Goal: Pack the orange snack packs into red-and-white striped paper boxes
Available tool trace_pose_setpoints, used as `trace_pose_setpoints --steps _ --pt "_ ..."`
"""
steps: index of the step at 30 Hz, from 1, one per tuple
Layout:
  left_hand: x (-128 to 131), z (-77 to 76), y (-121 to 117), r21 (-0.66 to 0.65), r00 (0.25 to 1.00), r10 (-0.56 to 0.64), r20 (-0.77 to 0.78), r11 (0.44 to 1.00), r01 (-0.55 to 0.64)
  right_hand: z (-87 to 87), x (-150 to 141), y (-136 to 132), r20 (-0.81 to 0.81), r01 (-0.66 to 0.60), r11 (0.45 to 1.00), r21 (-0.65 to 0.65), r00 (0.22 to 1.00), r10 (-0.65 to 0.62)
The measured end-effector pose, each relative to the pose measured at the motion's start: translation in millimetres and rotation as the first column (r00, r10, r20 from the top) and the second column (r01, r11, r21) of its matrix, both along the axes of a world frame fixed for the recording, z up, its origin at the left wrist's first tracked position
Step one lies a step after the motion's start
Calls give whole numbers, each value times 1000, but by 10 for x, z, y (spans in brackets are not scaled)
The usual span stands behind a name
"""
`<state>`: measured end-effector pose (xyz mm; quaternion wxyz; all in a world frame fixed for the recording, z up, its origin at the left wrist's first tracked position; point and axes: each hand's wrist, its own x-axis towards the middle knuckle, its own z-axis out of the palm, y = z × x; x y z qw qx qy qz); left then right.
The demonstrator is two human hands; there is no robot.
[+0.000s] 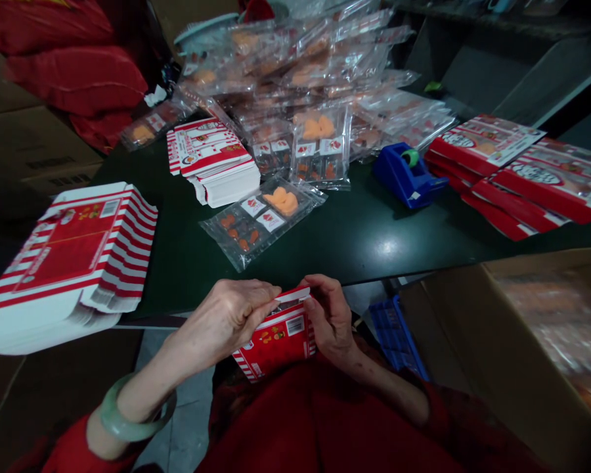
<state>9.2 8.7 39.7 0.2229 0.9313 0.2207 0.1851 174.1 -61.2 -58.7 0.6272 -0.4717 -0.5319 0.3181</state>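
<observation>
A red and white striped cardboard box (280, 341) is held upright against my body, its top end toward the table edge. My left hand (241, 312) pinches the box's upper left corner. On the other side, my right hand (331, 315) grips the upper right corner, with thumb and fingers at the top flap. Inside the top opening something dark and shiny shows, which I cannot make out. Just beyond my hands lies a clear plastic packet (263, 223) holding orange shapes and small printed cards. A stack of printed cards (214, 161) sits behind it.
Flattened striped boxes (79, 243) are stacked at left. A heap of clear packets (295, 79) covers the back. A blue tape dispenser (406, 177) stands beside finished-looking red boxes (526, 171). An open carton (458, 341) and blue crate (396, 335) are at lower right.
</observation>
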Motion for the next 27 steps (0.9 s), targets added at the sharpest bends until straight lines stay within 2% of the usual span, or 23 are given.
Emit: trace_pose_setpoints --steps 4,8,14,19,23,25,27 --pt "20 53 -52 99 999 -37 -6 994 37 -1 19 31 100 15 990 142 995 -29" --pt "32 70 -104 175 998 -24 -53 984 33 -11 42 60 150 1 980 197 988 -32" --pt "64 44 -147 61 990 59 -126 997 -51 -30 75 74 188 0 965 261 981 -50" --pt "110 -43 -164 83 982 104 -157 992 -92 -31 129 102 146 -21 983 184 989 -7" --pt "88 -1 -145 58 987 95 -133 994 -88 -62 193 98 87 -49 989 143 995 37" --pt "4 44 -105 3 988 120 -97 993 -121 -92 226 93 73 -28 991 133 997 18" --pt "-125 57 -69 -135 977 212 -34 967 -215 -129 253 98 64 4 992 127 998 -12"
